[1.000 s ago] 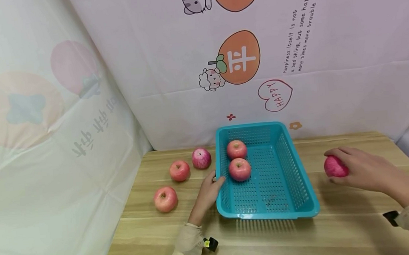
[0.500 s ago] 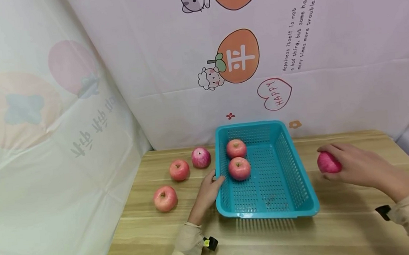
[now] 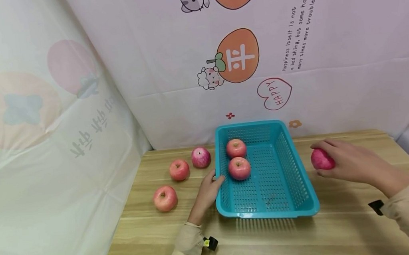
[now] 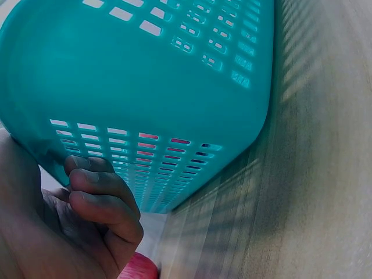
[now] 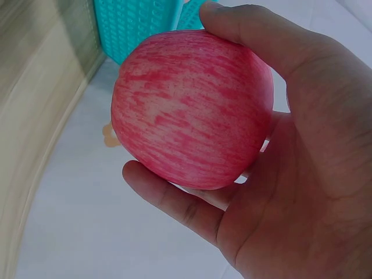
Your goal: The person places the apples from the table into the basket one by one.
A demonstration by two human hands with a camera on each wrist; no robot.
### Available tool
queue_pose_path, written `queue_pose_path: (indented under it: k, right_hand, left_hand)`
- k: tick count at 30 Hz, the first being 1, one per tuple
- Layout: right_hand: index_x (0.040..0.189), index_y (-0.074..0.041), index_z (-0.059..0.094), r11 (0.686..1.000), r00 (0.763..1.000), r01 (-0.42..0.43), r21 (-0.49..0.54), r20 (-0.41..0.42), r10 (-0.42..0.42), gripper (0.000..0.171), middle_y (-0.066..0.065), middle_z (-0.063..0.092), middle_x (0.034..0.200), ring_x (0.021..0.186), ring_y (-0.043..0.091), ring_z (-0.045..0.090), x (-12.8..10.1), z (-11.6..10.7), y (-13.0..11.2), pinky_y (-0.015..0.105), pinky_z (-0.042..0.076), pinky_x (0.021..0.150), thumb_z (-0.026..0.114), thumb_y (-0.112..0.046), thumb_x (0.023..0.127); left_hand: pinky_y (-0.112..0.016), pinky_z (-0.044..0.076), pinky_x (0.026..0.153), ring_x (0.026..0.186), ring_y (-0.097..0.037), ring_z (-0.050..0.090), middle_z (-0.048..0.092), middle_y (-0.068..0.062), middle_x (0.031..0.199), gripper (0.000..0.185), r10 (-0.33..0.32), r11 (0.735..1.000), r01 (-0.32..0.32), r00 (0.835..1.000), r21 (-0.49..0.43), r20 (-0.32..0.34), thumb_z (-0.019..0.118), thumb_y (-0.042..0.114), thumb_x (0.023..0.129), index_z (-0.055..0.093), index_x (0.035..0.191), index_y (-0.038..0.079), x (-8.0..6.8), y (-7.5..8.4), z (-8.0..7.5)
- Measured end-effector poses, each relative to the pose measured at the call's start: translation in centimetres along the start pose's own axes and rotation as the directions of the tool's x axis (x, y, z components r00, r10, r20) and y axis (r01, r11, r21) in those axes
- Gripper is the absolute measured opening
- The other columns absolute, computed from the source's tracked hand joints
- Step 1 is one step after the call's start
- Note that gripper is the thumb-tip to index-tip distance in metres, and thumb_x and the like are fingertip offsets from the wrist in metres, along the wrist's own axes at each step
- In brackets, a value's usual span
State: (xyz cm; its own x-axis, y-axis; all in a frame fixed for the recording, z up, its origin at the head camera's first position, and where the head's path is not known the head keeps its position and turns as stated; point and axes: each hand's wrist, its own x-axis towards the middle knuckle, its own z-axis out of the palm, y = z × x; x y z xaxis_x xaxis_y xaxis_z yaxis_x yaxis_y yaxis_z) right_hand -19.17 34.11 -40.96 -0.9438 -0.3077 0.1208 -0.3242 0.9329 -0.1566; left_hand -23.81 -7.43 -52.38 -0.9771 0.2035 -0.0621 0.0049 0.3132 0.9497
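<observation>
My left hand [image 3: 207, 192] grips the left rim of a teal plastic basket [image 3: 304, 183], thumb over the edge. In the left wrist view its fingers [image 4: 102, 192] curl against the perforated outer wall. On the right, my right hand [image 3: 351, 162] holds a red-pink apple [image 3: 321, 159] beside the basket's right wall. The right wrist view shows this streaked apple [image 5: 192, 110] between thumb and fingers. Inside the basket, against its left side, sit two apples: a rear apple [image 3: 236, 148] and a front apple [image 3: 239, 168].
Left of the basket, a purplish-pink fruit [image 3: 201, 157], a red apple [image 3: 179, 170] and a paler apple [image 3: 165, 199] lie on the wooden table [image 3: 264, 245]. A printed white cloth [image 3: 174, 106] hangs behind the basket and along the left side.
My right hand has moved left with the apple, closer to the basket. The left hand stays on the rim, and the basket and other fruit keep their places.
</observation>
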Motion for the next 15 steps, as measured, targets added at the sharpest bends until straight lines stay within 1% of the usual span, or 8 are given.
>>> queue_pose_path:
  k: [5,10,15]
  right_hand:
    - [0.136,-0.008,0.062,1.0,1.0,0.009,-0.001,-0.007,-0.009,0.075,0.021,0.066,0.129,0.106,0.039,0.066,0.3,-0.1,-0.5,0.051,0.062,0.072,0.093,-0.044,0.078]
    - [0.136,-0.008,0.062,1.0,1.0,0.012,0.009,-0.006,-0.012,0.075,0.022,0.065,0.13,0.107,0.04,0.066,0.5,-0.2,-0.8,0.051,0.062,0.071,0.094,-0.043,0.078]
    - [0.134,-0.009,0.063,1.0,0.999,0.026,0.005,-0.027,-0.025,0.074,0.021,0.065,0.131,0.107,0.038,0.066,0.8,-0.3,-1.1,0.05,0.062,0.072,0.094,-0.043,0.077]
  left_hand:
    - [-0.046,0.064,0.088,0.105,-0.028,0.074,0.071,-0.018,0.131,0.045,-0.002,1.0,0.002,1.0,-0.011,0.006,0.053,0.03,0.109,0.059,0.148,0.008,0.1,-0.1,0.0]
    - [-0.047,0.064,0.089,0.106,-0.028,0.074,0.07,-0.018,0.132,0.046,-0.002,1.0,0.002,1.0,-0.013,0.011,0.053,0.031,0.109,0.059,0.149,0.008,0.1,-0.1,0.0]
    - [-0.046,0.064,0.088,0.105,-0.028,0.074,0.07,-0.018,0.132,0.045,0.0,1.0,0.0,1.0,-0.015,0.01,0.053,0.03,0.109,0.059,0.148,0.008,0.1,-0.1,-0.1]
